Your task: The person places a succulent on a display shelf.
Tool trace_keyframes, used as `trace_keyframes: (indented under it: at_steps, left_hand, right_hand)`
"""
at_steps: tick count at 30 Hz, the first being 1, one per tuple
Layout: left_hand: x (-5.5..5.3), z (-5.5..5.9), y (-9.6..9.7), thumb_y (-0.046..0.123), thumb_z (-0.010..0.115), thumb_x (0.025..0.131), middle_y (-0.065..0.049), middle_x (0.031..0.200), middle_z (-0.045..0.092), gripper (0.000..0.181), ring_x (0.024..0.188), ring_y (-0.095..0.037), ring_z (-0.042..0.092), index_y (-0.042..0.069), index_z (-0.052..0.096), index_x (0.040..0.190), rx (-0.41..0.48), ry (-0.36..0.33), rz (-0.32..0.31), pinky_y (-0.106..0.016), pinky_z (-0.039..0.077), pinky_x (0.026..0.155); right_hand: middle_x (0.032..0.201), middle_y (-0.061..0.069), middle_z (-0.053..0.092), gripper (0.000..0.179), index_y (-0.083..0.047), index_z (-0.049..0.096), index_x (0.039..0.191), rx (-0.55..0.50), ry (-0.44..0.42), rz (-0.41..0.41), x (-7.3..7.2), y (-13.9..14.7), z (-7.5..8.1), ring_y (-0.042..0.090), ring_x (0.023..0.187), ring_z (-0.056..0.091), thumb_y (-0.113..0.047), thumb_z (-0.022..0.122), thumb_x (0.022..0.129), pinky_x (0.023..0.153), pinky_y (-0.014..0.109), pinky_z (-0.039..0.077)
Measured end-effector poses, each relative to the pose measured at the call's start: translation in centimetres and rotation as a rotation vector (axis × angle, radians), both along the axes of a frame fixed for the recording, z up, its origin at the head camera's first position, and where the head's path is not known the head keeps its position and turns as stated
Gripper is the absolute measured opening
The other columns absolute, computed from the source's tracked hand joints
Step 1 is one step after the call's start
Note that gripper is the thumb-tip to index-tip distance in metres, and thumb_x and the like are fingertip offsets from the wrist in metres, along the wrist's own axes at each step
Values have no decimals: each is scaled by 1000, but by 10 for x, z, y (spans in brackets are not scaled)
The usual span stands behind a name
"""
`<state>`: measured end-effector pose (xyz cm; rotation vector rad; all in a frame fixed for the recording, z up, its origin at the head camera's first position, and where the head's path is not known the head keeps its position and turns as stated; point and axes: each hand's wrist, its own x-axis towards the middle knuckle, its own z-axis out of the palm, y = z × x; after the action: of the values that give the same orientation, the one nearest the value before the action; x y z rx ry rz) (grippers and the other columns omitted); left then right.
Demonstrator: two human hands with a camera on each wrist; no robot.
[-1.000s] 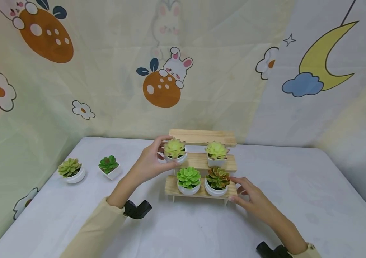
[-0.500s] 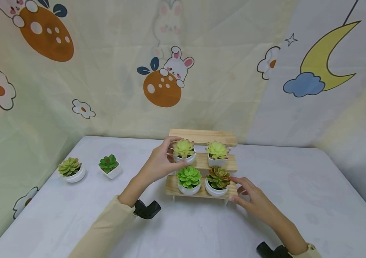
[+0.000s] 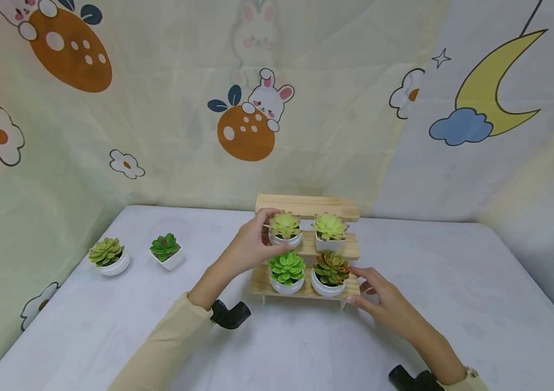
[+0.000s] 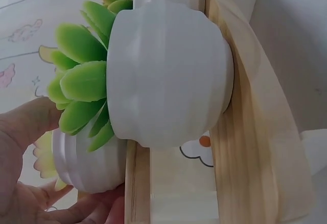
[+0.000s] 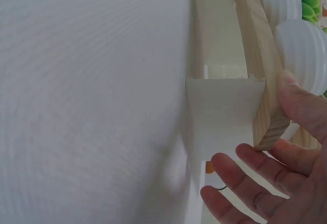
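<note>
My left hand (image 3: 250, 245) holds a small pale-green succulent in a round white pot (image 3: 285, 225) at the left of the middle tier of a wooden plant stand (image 3: 306, 206). In the left wrist view, thumb and fingers go round that white pot (image 4: 88, 165), partly hidden behind a bright green succulent's pot (image 4: 168, 76). My right hand (image 3: 382, 298) pinches the right end of the stand's lowest board (image 5: 268, 117), thumb on the top near a pot, other fingers spread below. Another pale-green succulent (image 3: 329, 227) stands in a square pot on the middle tier.
A bright green succulent (image 3: 287, 269) and a reddish-green one (image 3: 331, 270) occupy the lowest tier. On the white-covered table (image 3: 277, 347), a yellow-green succulent (image 3: 106, 252) and a dark green one (image 3: 164, 248) sit off to the left. A printed curtain (image 3: 169, 108) hangs behind.
My left hand has carried the pale-green succulent rightward, from the middle tier's left end to beside the square-potted one. The right hand stays on the stand.
</note>
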<state>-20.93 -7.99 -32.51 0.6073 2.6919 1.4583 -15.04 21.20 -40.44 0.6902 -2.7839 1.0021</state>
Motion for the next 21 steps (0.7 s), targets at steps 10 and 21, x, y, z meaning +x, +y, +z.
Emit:
trace_keyframes:
  at_steps: [10, 21]
  left_hand:
    - [-2, -1, 3, 26, 73, 79, -4, 104, 58, 68, 83, -18, 53, 16, 36, 135, -36, -19, 8, -25, 47, 69]
    - [-1, -2, 1, 27, 74, 79, -3, 106, 57, 68, 84, -18, 53, 17, 37, 135, -16, -8, -1, -26, 48, 70]
  right_hand:
    - [119, 11, 56, 55, -2, 46, 131, 0, 1, -2, 0, 0, 1, 11, 87, 59, -22, 67, 85, 75, 31, 53]
    - [119, 12, 55, 54, -2, 46, 131, -16, 9, 14, 0, 0, 4, 12, 86, 60, -20, 68, 85, 73, 31, 53]
